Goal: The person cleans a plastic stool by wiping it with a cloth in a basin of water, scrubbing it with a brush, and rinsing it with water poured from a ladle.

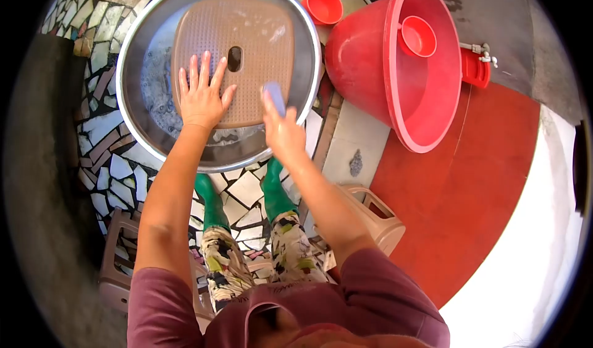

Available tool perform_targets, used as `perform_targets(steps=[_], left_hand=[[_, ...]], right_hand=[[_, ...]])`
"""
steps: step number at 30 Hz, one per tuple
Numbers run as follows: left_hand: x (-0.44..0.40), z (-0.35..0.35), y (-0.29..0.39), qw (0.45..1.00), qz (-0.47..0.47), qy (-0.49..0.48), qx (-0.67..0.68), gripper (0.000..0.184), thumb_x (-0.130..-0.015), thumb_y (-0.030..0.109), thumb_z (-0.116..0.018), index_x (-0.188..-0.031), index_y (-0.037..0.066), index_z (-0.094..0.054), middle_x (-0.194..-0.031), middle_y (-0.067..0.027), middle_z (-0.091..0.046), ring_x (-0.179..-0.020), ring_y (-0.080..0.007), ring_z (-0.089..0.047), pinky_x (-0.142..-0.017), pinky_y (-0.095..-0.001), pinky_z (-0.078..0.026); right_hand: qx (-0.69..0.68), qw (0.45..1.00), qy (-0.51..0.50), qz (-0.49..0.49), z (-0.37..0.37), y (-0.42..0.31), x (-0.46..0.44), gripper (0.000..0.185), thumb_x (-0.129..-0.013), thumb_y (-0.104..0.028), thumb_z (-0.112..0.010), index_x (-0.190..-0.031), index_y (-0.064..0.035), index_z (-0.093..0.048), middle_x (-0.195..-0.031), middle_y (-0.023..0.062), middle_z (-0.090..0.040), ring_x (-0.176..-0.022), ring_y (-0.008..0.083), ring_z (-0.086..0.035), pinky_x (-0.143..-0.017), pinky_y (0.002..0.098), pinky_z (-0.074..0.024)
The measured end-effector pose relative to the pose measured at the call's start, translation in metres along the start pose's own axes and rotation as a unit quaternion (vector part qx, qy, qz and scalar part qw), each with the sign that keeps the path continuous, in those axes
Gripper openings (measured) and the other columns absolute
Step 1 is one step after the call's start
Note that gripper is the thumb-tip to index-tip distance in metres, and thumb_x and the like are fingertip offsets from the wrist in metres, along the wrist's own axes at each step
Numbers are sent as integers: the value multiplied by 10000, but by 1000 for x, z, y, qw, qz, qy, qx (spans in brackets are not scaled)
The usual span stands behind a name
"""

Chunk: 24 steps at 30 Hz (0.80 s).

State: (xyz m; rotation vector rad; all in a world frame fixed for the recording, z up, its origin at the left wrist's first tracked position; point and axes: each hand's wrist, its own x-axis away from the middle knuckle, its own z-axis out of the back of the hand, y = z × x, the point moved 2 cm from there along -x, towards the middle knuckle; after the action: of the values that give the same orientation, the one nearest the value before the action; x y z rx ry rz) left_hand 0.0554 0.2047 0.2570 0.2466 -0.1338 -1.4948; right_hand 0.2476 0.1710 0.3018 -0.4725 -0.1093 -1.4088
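There are two hands, the left hand and the right hand, and there is one big metal tub, one flat brown board with one hole in its middle, and one blue thing that is too blurry to name. I count one big red bucket, two little red scoops, one small red holder and at least one tap. Down low there are two green boots and at least two stools, partly hidden, so there could be more.
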Motion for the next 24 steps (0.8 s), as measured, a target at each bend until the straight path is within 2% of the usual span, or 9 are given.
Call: perform_targets(steps=[2, 4, 6, 10, 12, 16, 19, 23, 24], left_hand=[[2, 4, 1, 1000, 2, -8, -6, 584, -879, 493, -503, -1416, 301, -378, -1516, -57, -262, -1393, -301, -224, -1120, -512, -144], [1, 3, 2, 1000, 7, -15, -11, 584, -877, 492, -507, -1413, 297, -383, -1515, -45, -266, -1395, -295, -218, -1123, -509, -142], [0, 4, 3, 999, 10, -33, -8, 583, -874, 493, -510, -1411, 303, -386, -1509, -37, -280, -1392, -294, -227, -1128, -501, -138], [-1, 5, -2, 999, 16, -44, -4, 565, -854, 473, -547, -1376, 287, -438, -1497, -30, -304, -1389, -288, -237, -1100, -587, -130], [0, -3, 0, 1000, 3, -13, 9, 546, -851, 450, -557, -1359, 276, -460, -1492, -60, -308, -1384, -334, -234, -1072, -634, -140], [-2, -6, -2, 993, 100, 24, -56, 557, -862, 424, -554, -1374, 234, -442, -1488, -151, -282, -1361, -441, -220, -1041, -655, -190], [0, -11, -7, 972, 220, 81, -7, 605, -876, 425, -551, -1404, 178, -387, -1475, -184, -288, -1334, -447, -269, -1040, -586, -281], [-4, -6, -16, 972, 209, 103, 7, 605, -854, 374, -604, -1382, 155, -406, -1447, -200, -321, -1254, -444, -386, -1013, -472, -384], [-5, -6, -12, 974, 203, 97, 10, 605, -854, 374, -604, -1382, 155, -406, -1447, -200, -321, -1254, -444, -386, -1013, -472, -384]], right_hand=[[39, 994, 103, 9, 18, 1, -67, 461, -939, -278, -445, -1394, -308, -380, -930, 301, -535, -700, 443, -614, -652, 487, -518], [44, 996, 80, 4, 56, -7, -146, 454, -947, -267, -429, -1395, -290, -366, -950, 315, -527, -726, 446, -615, -680, 487, -515], [33, 995, 91, 13, 53, -5, -149, 477, -944, -276, -438, -1410, -309, -343, -960, 320, -519, -716, 442, -614, -659, 491, -513], [-11, 998, 14, 59, -3, 30, 3, 511, -929, -269, -459, -1418, -342, -331, -971, 323, -503, -704, 436, -615, -627, 510, -510], [3, 999, 19, 44, 8, 23, -34, 507, -928, -270, -461, -1414, -344, -337, -980, 314, -504, -692, 432, -615, -627, 511, -510], [51, 996, 74, 21, 58, -5, -184, 457, -941, -294, -438, -1389, -343, -364, -987, 282, -521, -652, 412, -614, -600, 493, -514], [27, 998, 37, 53, 33, 17, -111, 481, -938, -277, -446, -1397, -375, -344, -975, 287, -508, -629, 409, -612, -607, 485, -522], [-14, 995, -42, 89, 27, 22, -70, 511, -932, -246, -453, -1402, -400, -325, -975, 299, -496, -606, 409, -608, -611, 497, -524], [13, 995, 8, 97, 32, 14, -98, 509, -932, -248, -457, -1400, -399, -328, -979, 295, -499, -616, 408, -611, -606, 496, -522]])
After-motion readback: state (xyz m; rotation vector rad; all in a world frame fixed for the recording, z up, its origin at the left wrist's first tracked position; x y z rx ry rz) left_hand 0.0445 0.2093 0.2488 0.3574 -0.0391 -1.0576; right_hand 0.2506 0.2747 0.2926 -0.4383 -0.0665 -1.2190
